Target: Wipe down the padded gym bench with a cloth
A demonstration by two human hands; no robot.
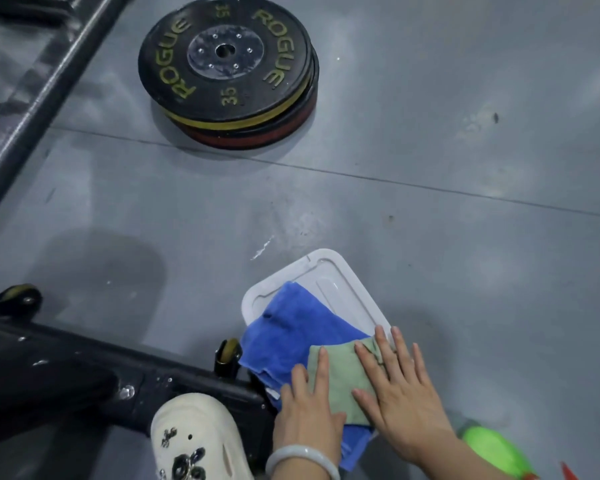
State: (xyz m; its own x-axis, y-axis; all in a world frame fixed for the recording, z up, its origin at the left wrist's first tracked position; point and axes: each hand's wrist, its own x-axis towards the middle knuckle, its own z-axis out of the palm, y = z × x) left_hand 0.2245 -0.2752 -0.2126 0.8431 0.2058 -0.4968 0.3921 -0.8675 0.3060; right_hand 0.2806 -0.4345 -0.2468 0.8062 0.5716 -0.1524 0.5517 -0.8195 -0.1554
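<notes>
Green cloth (340, 379) lies flat under both hands, on top of a blue towel (288, 337) that drapes over a white lid (329, 275) on the floor. Left hand (309, 407) rests palm-down on the cloth's near-left edge, fingers straight and fairly close together, tips on the green fabric. Right hand (400, 393) lies flat on the cloth's right side, fingers straight and spread, tips reaching past the cloth's far edge toward the lid's rim. Neither hand pinches or curls round anything; both just press. Looks like smoothing or folding the cloth, so prep stage, judged from the flat palms. Bench padding is not in view; only a black frame (84, 368) with small wheels (227, 356) shows, just left of the left fingers, likely the bench base. No wiping visible, so the task proper seems not yet begun: cloth still has to be picked up, carried to the pad, and the whole surface wiped. Can't tell if the cloth is damp. A green bottle (492, 448), maybe spray, sits just right of the right wrist. White shoe (194, 438) below-left of the left hand; bracelet (302, 459) on the left wrist. Plates (227, 71) stacked well beyond the fingertips on the grey floor (465, 202).
</notes>
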